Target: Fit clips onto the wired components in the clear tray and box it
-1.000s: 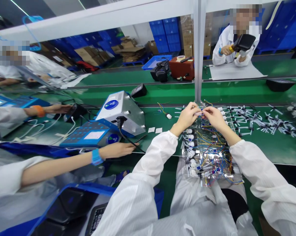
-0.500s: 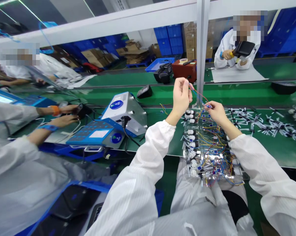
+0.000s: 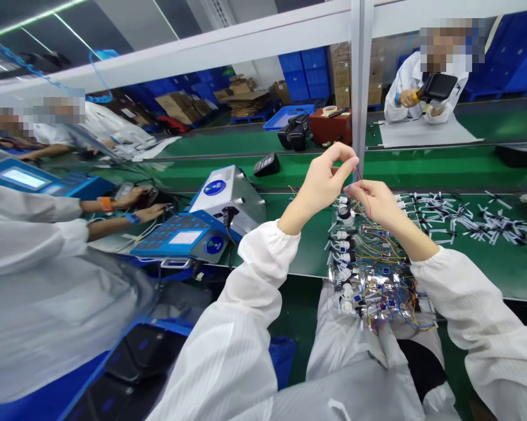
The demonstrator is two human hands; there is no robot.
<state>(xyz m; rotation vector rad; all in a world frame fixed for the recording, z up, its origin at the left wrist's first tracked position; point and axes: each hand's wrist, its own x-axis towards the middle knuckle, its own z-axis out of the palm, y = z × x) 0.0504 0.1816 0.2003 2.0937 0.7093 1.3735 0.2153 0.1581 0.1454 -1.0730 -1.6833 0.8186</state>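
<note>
Thin red and blue wires (image 3: 358,175) run between my two hands, above the bench edge. My left hand (image 3: 327,178) pinches them from above with thumb and forefinger. Just below and to the right, my right hand (image 3: 375,200) has its fingers closed on the same wires, and a red strand loops over it. The wires' ends are too small to make out. Beneath my hands lies a clear plastic tray (image 3: 333,275) that reaches over my lap. It bears several small white-and-black cylindrical parts (image 3: 344,242) with coloured leads and little blue circuit boards (image 3: 386,271).
Many black-and-white strips (image 3: 451,213) lie on the green bench right of the tray. A blue-and-grey machine (image 3: 189,237) stands left, beside a co-worker's hands (image 3: 147,204). A metal post (image 3: 359,88) rises ahead. Across the bench another person holds a black device (image 3: 441,86).
My hands have come together, the left moving right and the right slightly left and down. The wires between them, stretched out before, are now bunched close. The co-worker's hands at left shifted.
</note>
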